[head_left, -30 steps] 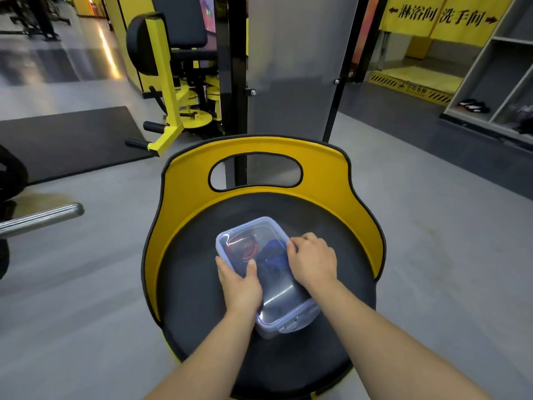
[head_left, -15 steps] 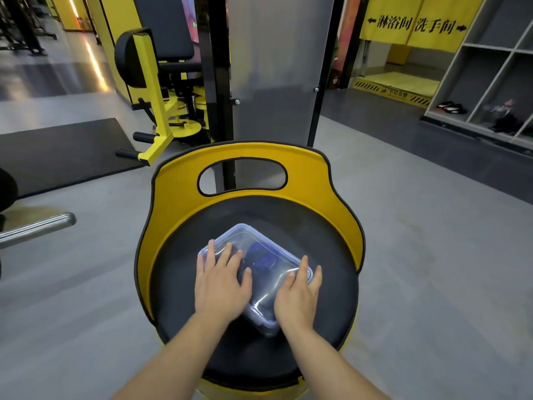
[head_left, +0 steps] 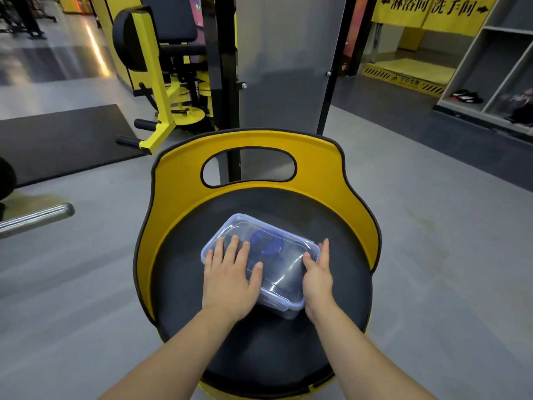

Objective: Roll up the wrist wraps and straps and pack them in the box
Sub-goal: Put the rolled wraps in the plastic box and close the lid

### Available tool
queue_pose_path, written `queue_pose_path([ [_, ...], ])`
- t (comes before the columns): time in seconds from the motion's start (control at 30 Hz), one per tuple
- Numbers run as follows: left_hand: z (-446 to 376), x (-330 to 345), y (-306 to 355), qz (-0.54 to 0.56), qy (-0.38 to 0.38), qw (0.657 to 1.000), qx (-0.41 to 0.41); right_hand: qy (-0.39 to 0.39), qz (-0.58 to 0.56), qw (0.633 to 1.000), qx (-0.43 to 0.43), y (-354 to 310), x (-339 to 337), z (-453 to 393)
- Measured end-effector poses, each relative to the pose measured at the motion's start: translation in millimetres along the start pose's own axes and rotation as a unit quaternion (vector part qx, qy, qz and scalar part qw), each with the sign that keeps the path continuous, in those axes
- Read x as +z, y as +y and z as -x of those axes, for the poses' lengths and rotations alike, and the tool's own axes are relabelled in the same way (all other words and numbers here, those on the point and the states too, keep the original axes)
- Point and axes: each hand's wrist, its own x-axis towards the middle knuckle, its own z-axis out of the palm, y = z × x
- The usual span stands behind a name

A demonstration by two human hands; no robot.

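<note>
A clear plastic box with a bluish lid lies closed on the round black seat of a yellow-backed chair. Through the lid I make out a rolled blue wrap and darker shapes. My left hand lies flat on the lid's left half, fingers straight and spread. My right hand is at the box's right side, its fingers straight along the edge and its thumb on the lid.
The chair's yellow backrest with a handle cutout curves behind the box. A yellow gym machine and a black post stand beyond it. A chrome bar juts in at the left. Grey shelves stand at the right.
My left hand has stayed flat on the lid. My right hand slid from the lid's near end to the box's right side. The view dipped slightly.
</note>
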Motion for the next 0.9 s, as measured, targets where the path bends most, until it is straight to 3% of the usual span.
queue_pose_path([
  [0.17,-7.5,-16.8,-4.2,-0.025,0.020,0.999,0.016,-0.027,0.133,0.990,-0.029,-8.7,-5.8,-1.7],
  [0.27,-23.0,-35.2,-24.1,-0.024,0.040,0.997,0.059,0.012,0.260,0.963,-0.067,-11.6,-13.1,14.1],
  [0.37,-37.3,-39.3,-44.1,0.050,-0.014,0.998,-0.034,0.019,0.280,0.958,-0.062,-0.9,-14.3,42.5],
  [0.43,-36.4,-35.9,-46.9,0.203,-0.075,0.968,-0.129,-0.002,0.267,0.962,-0.056,9.3,-10.9,54.2],
  [0.57,-15.6,-26.3,-39.3,0.291,-0.040,0.941,-0.167,-0.007,0.242,0.969,-0.049,11.1,-8.6,43.4],
  [0.67,5.5,-21.6,-28.6,0.293,-0.011,0.941,-0.166,-0.026,0.237,0.970,-0.056,2.1,-17.6,23.0],
  [0.77,23.5,-20.7,-27.0,0.308,-0.030,0.942,-0.134,-0.042,0.265,0.955,-0.125,-2.5,-28.3,15.2],
  [0.9,25.4,-21.6,-40.7,0.310,-0.052,0.945,-0.086,-0.151,0.359,0.909,-0.151,3.3,-47.5,19.4],
])
